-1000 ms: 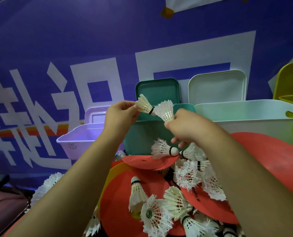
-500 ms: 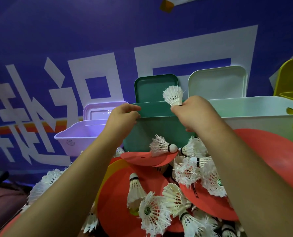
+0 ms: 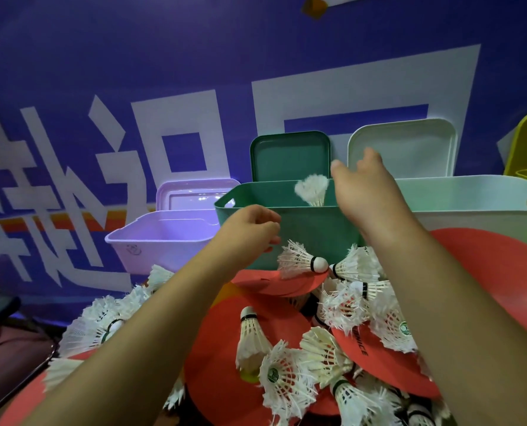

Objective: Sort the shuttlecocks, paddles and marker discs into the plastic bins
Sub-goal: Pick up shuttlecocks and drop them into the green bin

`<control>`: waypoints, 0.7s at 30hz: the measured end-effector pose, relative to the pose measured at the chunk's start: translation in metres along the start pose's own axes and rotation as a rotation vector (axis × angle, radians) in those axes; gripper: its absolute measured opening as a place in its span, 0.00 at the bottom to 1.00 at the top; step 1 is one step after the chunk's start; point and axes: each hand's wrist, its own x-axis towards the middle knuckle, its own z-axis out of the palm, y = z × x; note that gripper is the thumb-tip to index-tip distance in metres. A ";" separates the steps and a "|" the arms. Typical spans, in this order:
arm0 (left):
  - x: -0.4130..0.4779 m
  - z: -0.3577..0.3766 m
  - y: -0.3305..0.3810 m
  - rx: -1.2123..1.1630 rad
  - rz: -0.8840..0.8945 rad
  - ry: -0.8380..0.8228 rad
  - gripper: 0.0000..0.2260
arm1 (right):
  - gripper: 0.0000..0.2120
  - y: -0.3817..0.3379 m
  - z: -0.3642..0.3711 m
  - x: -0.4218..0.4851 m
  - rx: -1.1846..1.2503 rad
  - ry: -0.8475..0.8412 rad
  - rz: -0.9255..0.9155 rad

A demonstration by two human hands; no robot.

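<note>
Shuttlecock (image 3: 313, 190) has left the right hand (image 3: 366, 186) — now inside the green bin (image 3: 305, 222).

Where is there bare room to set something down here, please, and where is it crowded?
Free: the purple bin, whose visible inside shows nothing; the bare stretch of the big red disc between the white bin and the right forearm; the middle red disc between the left forearm and an upright shuttlecock. Crowded: the shuttlecock pile before the green bin.

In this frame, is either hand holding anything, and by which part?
Nothing is held. The right hand is open over the green bin, a shuttlecock loose beside it; the left hand is loosely curled and empty.
</note>
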 end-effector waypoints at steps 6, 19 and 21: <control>0.004 0.018 0.004 -0.095 -0.026 -0.081 0.13 | 0.30 0.005 0.008 -0.003 -0.118 -0.150 -0.032; -0.006 0.016 -0.015 0.505 -0.056 -0.072 0.18 | 0.13 0.002 -0.006 -0.010 -0.649 -0.465 -0.114; -0.008 0.013 -0.016 0.467 -0.018 -0.053 0.15 | 0.12 0.001 -0.014 -0.016 -0.751 -0.624 -0.121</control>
